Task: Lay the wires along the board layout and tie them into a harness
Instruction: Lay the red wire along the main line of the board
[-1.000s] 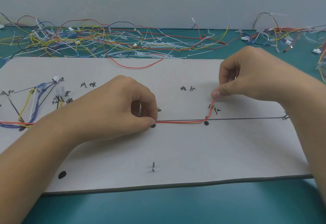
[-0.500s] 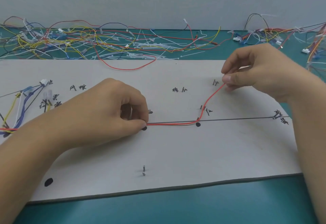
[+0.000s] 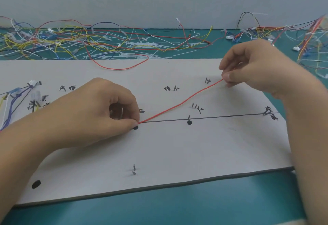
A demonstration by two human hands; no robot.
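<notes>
Red wire (image 3: 179,103) stretches straight across mid-frame over the white board (image 3: 177,153), rising from centre-left to upper right and passing just left of the nail (image 3: 189,117) on the drawn black line (image 3: 221,116). The left hand (image 3: 99,111), fingers curled, pinches its lower end against the board; the right hand (image 3: 257,68) pinches its upper end between thumb and fingertips. Blue and yellow wires (image 3: 10,111) lie at the left edge, and loose wires (image 3: 88,42) tangle across the top on the teal table (image 3: 177,207).
</notes>
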